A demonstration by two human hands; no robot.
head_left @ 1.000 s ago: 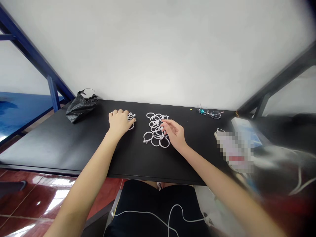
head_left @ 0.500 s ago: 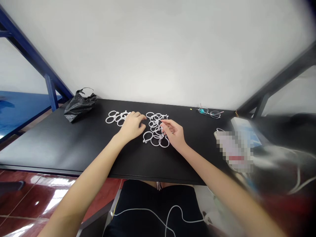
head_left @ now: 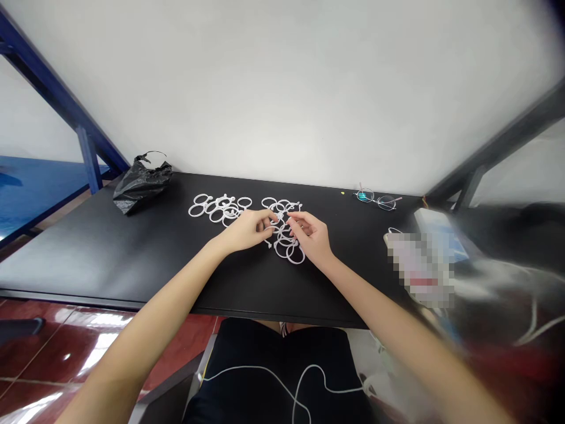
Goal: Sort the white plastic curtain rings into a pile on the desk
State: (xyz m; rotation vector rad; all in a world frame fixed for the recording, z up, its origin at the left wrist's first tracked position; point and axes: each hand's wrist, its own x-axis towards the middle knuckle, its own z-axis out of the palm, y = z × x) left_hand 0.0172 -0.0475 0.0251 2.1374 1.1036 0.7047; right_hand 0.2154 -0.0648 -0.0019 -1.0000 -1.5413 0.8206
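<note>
The left hand [head_left: 245, 231] and right hand [head_left: 311, 237] meet over a tangled pile of white plastic rings [head_left: 295, 254] mid-desk, both half closed, fingertips among the rings; whether either grips one, I cannot tell. A second pile of rings [head_left: 216, 208] lies just left, near the back edge of the black desk [head_left: 88, 259], with a black plastic bag [head_left: 141, 187] further left.

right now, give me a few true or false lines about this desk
The left hand and right hand are both at one pile of white plastic rings. True.
A second ring pile lies right of the hands. False: it lies left of them.
The black plastic bag is on the floor. False: it sits on the black desk.
The eyeglasses lie on the desk, right of the rings. True.
</note>
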